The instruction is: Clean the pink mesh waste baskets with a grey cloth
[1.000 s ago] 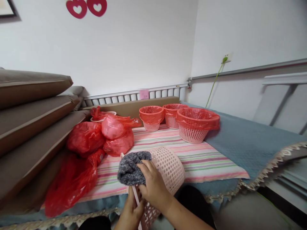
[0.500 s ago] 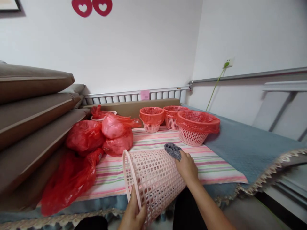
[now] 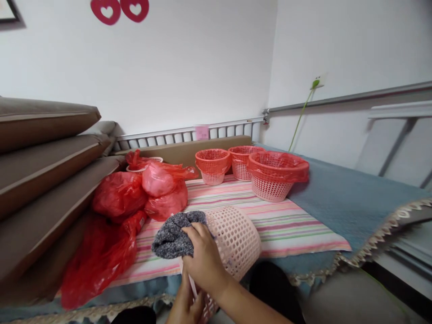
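A pale pink plastic mesh basket (image 3: 239,234) lies tilted on its side at the near edge of the bed, its bottom facing right. My left hand (image 3: 189,299) is closed around the basket's rim, low in the view. In my right hand (image 3: 205,258) is a grey fluffy cloth (image 3: 177,236), bunched and pressed over the rim side of the basket. My right hand crosses just above my left and hides part of the rim. The basket's opening is turned away from view.
A striped cloth (image 3: 300,225) covers the bed. Behind stand a left lined basket (image 3: 212,177), a middle one (image 3: 241,170) and a larger right one (image 3: 270,189), all with red bags. Red bags (image 3: 118,193) lie left, beside stacked brown cushions (image 3: 50,155).
My right hand has slid the grey cloth leftward along the basket, from its bottom end to the rim. My left hand keeps its hold on the rim.
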Demonstrator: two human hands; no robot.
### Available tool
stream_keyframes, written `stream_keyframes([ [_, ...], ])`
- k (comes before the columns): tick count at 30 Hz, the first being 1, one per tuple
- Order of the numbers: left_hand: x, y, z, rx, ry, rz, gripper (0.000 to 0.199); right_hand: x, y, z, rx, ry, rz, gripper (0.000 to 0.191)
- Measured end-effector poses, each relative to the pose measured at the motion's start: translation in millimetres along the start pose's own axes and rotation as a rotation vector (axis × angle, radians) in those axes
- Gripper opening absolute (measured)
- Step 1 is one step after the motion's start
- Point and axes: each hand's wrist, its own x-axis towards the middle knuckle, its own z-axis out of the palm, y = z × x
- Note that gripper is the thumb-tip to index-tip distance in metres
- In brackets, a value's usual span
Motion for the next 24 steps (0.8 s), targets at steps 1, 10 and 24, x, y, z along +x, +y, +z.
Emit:
stream_keyframes([
  [1, 0, 3, -0.9, 0.004, -0.036, -0.003, 0.074, -1, 1, -1, -0.016, -0.005, -0.010, 0.061],
  [10, -7, 4, 3.4, -0.135, -0.137, -0.034, 0.078, 1, 84, -42, -0.406, 0.094, 0.158, 0.051],
  [24, 2, 13, -2.7, -0.115, -0.168, -0.071, 0.077, 25, 163, -97, -0.495, 0.164, 0.643, 0.032],
])
